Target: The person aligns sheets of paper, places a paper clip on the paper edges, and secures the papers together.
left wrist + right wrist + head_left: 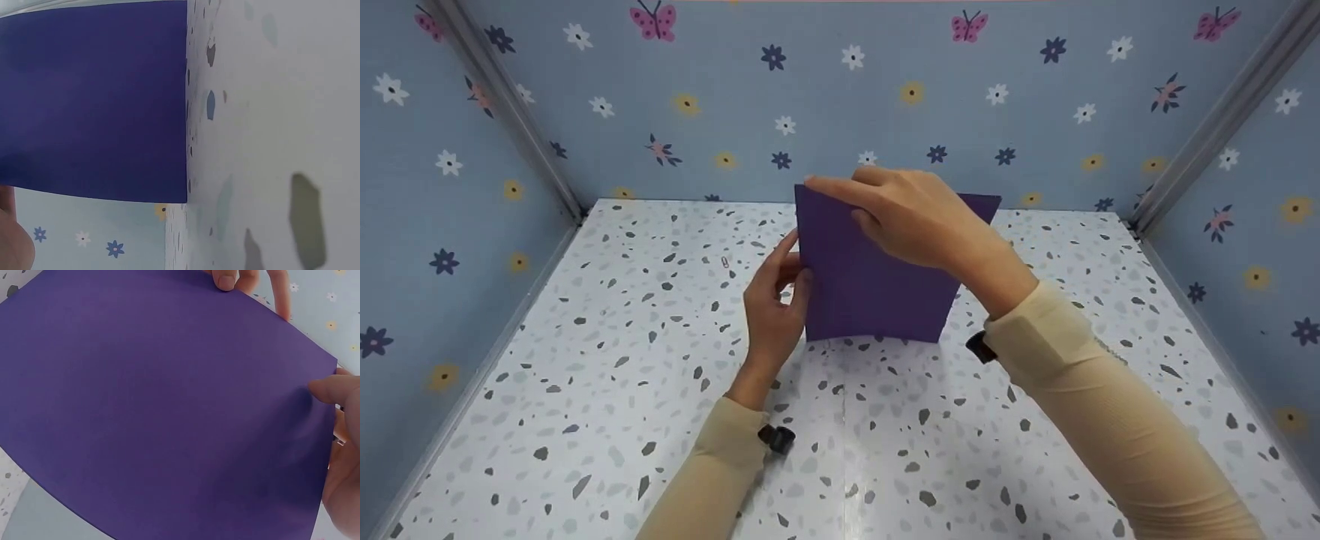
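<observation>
A purple paper sheet [877,285] stands upright on its lower edge on the speckled table, bowed slightly. Whether it is one sheet or several, I cannot tell. My left hand [772,304] grips its left edge, the thumb in front and the other fingers reaching behind. At the top edge my right hand [922,217] pinches the sheet, index finger stretched along toward the upper left corner. The right wrist view shows the right thumb [326,389] pressed on the purple face near a corner. Fingers behind the sheet are partly hidden.
A small reddish paper clip [725,262] lies on the speckled table [660,420], left of the sheet. A blue flowered wall [825,82] stands behind, with similar panels on both sides joined by grey corner posts [510,105].
</observation>
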A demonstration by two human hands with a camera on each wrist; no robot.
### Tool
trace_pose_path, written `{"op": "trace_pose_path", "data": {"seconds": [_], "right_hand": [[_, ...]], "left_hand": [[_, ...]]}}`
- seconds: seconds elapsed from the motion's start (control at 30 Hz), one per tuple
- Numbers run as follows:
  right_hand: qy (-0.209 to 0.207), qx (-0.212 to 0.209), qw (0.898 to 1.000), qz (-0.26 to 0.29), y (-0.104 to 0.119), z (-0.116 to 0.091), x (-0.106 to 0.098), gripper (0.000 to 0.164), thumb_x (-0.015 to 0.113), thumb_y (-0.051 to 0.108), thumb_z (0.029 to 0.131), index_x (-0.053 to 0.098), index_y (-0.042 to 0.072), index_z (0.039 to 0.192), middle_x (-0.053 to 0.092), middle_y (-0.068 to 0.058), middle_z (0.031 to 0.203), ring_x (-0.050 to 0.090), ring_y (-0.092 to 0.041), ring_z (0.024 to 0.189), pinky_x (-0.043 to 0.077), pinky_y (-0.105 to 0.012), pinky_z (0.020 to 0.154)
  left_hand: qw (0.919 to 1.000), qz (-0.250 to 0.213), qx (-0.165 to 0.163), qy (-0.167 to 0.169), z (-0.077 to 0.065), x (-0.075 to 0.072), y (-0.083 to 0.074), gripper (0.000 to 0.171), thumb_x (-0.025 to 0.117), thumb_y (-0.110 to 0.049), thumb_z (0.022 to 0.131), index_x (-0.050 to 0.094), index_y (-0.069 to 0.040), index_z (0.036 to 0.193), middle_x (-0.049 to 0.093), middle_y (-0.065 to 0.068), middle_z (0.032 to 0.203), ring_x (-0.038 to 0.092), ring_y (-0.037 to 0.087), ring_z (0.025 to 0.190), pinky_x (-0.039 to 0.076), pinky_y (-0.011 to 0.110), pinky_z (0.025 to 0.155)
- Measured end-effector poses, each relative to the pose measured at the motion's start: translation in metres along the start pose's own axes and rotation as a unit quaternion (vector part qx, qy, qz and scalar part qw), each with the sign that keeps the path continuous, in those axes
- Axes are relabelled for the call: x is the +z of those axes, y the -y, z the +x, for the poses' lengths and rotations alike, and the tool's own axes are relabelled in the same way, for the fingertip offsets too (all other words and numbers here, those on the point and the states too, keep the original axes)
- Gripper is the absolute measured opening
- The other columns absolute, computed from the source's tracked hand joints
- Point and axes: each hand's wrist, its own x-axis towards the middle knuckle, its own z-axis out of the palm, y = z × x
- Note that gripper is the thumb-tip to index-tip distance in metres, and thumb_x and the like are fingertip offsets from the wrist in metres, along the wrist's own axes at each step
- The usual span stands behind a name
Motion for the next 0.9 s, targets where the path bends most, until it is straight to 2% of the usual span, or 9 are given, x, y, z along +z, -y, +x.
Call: {"op": "trace_pose_path", "data": {"seconds": [0.47,0.9], "right_hand": [[-0.022,-0.02,0.999,-0.014,0.0041,-0.0004,0.0033,0.057,0.057,0.002,0.105,0.055,0.027,0.157,0.067,-0.013,0.097,0.054,-0.026,0.063,0.049,-0.04,0.056],[-0.029,-0.029,0.999,-0.017,0.0054,-0.0011,0.0048,0.058,0.056,0.001,0.106,0.054,0.027,0.157,0.068,-0.013,0.097,0.056,-0.026,0.064,0.049,-0.039,0.057]], "left_hand": [[0.9995,0.022,0.02,-0.008,0.0015,0.0008,-0.0006,0.051,0.065,-0.001,0.104,0.055,-0.006,0.154,0.073,0.01,0.113,0.072,0.022,0.103,0.06,0.029,0.091],[0.9991,0.037,0.021,-0.005,0.002,0.001,-0.0012,0.053,0.066,-0.002,0.104,0.053,-0.007,0.156,0.072,0.01,0.111,0.072,0.022,0.102,0.06,0.028,0.091]]}}
